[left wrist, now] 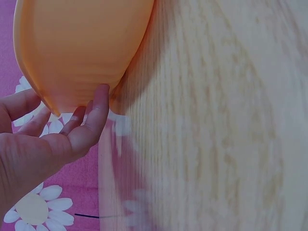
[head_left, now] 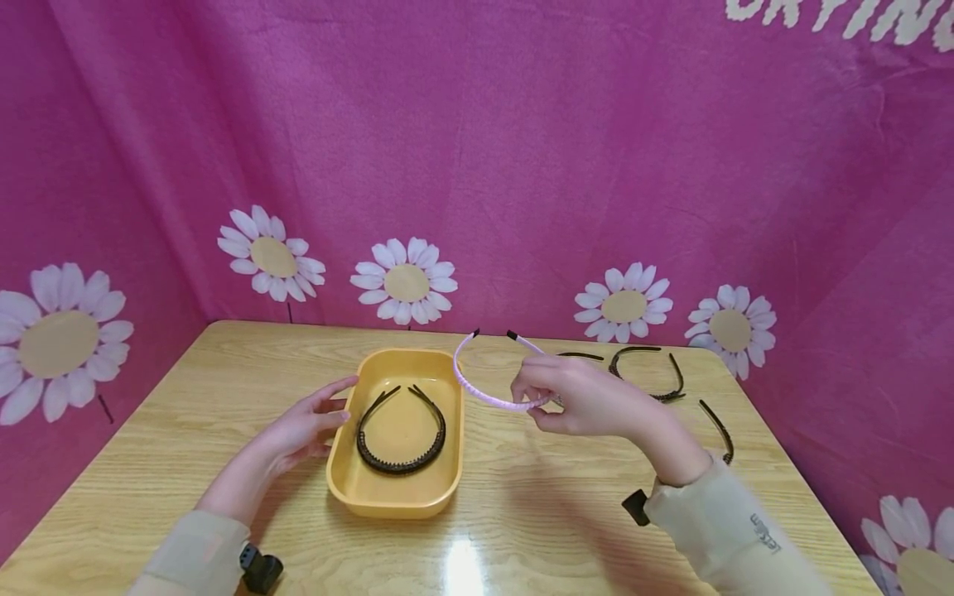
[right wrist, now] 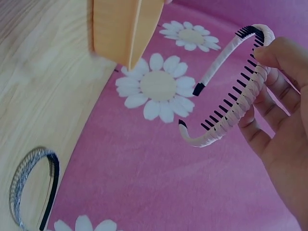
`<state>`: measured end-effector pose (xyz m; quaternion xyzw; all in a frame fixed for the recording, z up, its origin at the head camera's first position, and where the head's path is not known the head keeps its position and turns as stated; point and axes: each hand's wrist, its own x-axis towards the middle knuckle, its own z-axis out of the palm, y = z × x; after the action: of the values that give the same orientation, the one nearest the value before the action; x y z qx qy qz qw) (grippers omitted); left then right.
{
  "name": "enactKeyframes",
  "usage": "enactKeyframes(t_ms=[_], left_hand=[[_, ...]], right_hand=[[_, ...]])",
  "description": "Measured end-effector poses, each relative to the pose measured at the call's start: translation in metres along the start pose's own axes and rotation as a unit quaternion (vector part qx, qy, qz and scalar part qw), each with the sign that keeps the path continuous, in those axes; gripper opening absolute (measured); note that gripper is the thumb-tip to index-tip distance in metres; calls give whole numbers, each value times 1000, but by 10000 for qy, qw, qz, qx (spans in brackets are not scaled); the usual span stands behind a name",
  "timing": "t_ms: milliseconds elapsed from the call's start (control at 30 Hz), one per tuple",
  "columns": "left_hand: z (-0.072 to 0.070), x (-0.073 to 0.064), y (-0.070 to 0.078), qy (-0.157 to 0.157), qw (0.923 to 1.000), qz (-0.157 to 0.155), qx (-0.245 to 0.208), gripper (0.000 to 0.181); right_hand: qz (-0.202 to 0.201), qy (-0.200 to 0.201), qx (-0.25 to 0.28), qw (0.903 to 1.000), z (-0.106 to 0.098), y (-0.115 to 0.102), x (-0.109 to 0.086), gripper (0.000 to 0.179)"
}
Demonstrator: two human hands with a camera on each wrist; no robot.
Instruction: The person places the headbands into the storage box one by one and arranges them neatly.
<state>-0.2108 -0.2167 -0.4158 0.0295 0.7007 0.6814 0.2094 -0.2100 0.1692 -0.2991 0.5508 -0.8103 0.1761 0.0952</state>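
A pale lilac headband [head_left: 477, 392] with black tips is pinched between thumb and fingers of my right hand [head_left: 577, 396], in the air right of the yellow plastic tray [head_left: 395, 507]. Black comb teeth line its inner side in the right wrist view, where the same headband [right wrist: 236, 113] looks whitish. My left hand [head_left: 301, 430] touches the tray's left side, fingers loosely spread along its wall [left wrist: 82, 53]. Inside the tray lies a dark toothed headband [head_left: 402, 467], its ends pointing away from me; whether it is more than one band I cannot tell.
On the table's right lie a dark headband [head_left: 677, 377] and another dark one [head_left: 717, 426], partly behind my right arm. A silvery-grey headband [right wrist: 21, 180] shows in the right wrist view. A pink curtain with daisies [head_left: 477, 165] hangs behind the wooden table [head_left: 298, 546].
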Motion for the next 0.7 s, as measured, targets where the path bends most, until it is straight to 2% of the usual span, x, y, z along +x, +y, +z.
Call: enactKeyframes(t_ms=[200,700], left_hand=[[1,-1,0,-45,10000,51,45,60],[0,-1,-1,-99,9999,125,1,60]], right_hand=[[23,-42,67,10000,10,-2,14,24],[-501,123,476,9975,49,-4,47,21]])
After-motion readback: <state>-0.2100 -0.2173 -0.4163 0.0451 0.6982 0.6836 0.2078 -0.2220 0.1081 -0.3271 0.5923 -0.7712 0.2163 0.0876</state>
